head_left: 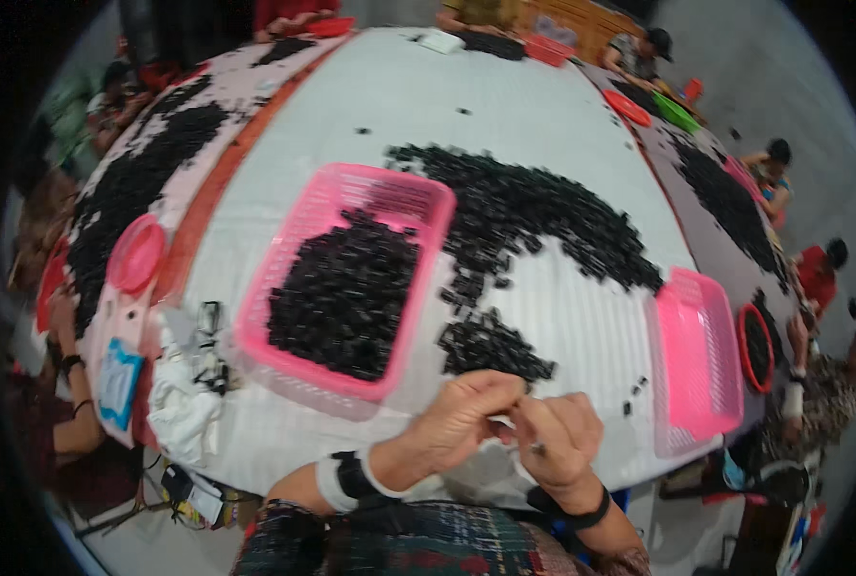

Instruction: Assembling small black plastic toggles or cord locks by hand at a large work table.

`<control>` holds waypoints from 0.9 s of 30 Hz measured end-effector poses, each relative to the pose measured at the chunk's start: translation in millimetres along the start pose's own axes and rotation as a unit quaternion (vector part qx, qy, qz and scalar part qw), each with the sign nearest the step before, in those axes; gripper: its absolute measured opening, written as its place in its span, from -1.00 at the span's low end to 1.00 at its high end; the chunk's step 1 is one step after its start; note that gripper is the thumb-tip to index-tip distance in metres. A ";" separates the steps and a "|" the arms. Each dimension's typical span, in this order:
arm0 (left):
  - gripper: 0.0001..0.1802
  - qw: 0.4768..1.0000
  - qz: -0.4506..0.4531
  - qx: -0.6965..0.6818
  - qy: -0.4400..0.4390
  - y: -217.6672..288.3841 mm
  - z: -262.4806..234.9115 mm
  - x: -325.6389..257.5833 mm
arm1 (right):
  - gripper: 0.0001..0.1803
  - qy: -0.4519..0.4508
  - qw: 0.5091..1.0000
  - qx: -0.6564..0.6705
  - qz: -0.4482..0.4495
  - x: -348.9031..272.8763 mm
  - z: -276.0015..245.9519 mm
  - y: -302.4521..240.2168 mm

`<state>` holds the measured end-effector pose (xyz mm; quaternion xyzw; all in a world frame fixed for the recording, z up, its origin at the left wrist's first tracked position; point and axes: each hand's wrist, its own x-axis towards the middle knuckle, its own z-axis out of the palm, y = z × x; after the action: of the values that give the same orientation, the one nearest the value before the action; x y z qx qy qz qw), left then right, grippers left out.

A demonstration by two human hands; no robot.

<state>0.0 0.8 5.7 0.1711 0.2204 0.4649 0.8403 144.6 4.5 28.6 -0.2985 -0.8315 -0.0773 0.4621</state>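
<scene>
My left hand point(462, 418) and my right hand point(558, 437) meet near the table's front edge, fingers bent into a pinch. Whatever they pinch is too small and blurred to name. Just beyond them lies a small heap of black pieces point(490, 348). Behind it a larger spread of the same small black pieces point(534, 206) curves to the right. At the left stands a pink plastic basket point(439, 206), partly filled with a pile of black pieces point(346, 298).
A second pink basket point(699, 360) stands at the right edge. A white cloth or bag point(183, 408), glasses point(212, 350) and a blue packet point(119, 382) lie at the left. Several people sit around the table beside black heaps, with a pink bowl point(137, 254) at the left.
</scene>
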 end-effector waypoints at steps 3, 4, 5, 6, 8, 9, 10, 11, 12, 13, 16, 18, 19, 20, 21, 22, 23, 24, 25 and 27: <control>-0.82 1.000 -0.011 -0.007 -0.020 -3.0 3.6 -0.6 | -0.58 0.004 0.999 -0.028 0.036 2.3 -5.1 -2.9; -0.81 1.000 -0.013 -0.001 -0.007 -4.5 5.3 -1.7 | -0.58 0.008 0.999 -0.014 0.029 0.8 -7.7 -3.8; -0.81 1.000 -0.013 0.004 0.002 -4.9 7.0 -3.4 | -0.62 -0.015 0.999 -0.019 0.027 -1.2 -10.1 -5.5; -0.82 1.000 -0.018 0.006 0.008 -5.1 8.2 -4.0 | -0.64 -0.041 0.998 -0.029 0.026 -1.1 -11.7 -6.2; -0.82 1.000 -0.010 0.002 0.027 -4.5 8.2 -3.9 | -0.67 -0.038 0.999 -0.019 0.015 2.7 -11.3 -6.0; -0.83 0.999 -0.013 -0.005 0.035 -5.2 8.6 -0.9 | -0.68 -0.050 0.999 -0.012 0.002 3.6 -13.2 -3.9; -0.83 0.999 -0.024 -0.009 0.032 -1.3 6.8 2.1 | -0.70 -0.063 0.998 -0.006 -0.010 4.4 -14.8 -1.8; -0.83 1.000 0.005 0.007 0.030 5.7 4.5 2.8 | -0.72 -0.062 0.998 -0.004 -0.001 5.3 -14.8 -0.2; -0.83 0.999 0.025 0.018 0.026 8.4 1.6 1.8 | -0.73 -0.061 0.998 0.002 0.007 7.6 -14.9 2.9; -0.84 0.998 0.052 0.014 0.036 15.0 -1.3 -1.5 | -0.75 -0.045 0.999 0.015 0.019 10.7 -11.3 5.5; -0.82 0.988 0.126 -0.030 0.086 43.1 2.7 -4.5 | -0.80 -0.069 0.993 -0.006 0.097 6.0 -8.6 19.6; -0.81 0.975 0.150 -0.081 0.140 62.0 -3.5 -0.7 | -0.77 -0.132 0.979 0.028 0.150 -3.4 -8.0 29.9; -0.79 0.975 0.157 -0.111 0.114 72.5 -11.7 -0.7 | -0.77 -0.134 0.979 0.021 0.155 -6.8 -9.8 30.2; -0.77 0.972 0.165 -0.141 0.089 82.7 -20.0 -0.2 | -0.76 -0.189 0.967 0.021 0.167 -9.5 -11.8 30.6; -0.75 0.966 0.182 -0.173 0.058 92.7 -32.2 -1.0 | -0.75 -0.243 0.953 0.027 0.177 -12.3 -11.4 30.1; -0.73 0.958 0.201 -0.204 0.028 99.1 -36.0 -3.5 | -0.75 -0.245 0.953 0.029 0.178 -15.1 -9.5 28.0; -0.69 0.941 0.242 -0.223 0.081 102.7 -33.7 -8.2 | -0.74 -0.263 0.949 0.041 0.172 -17.3 -7.3 26.2; -0.62 0.935 0.235 -0.248 0.094 106.1 -36.1 -10.7 | -0.72 -0.282 0.943 0.051 0.168 -20.4 -6.5 24.2; -0.59 0.934 0.224 -0.260 0.096 107.3 -35.0 -12.4 | -0.72 -0.284 0.942 0.052 0.170 -21.7 -4.9 21.4; -0.57 0.933 0.213 -0.274 0.100 107.3 -29.6 -15.5 | -0.70 -0.346 0.925 0.064 0.144 -22.8 -0.2 15.1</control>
<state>-98.7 44.6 36.8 -0.0705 0.1261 0.6898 0.7094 162.3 7.0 7.9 -0.3932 -0.8909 0.1512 0.1697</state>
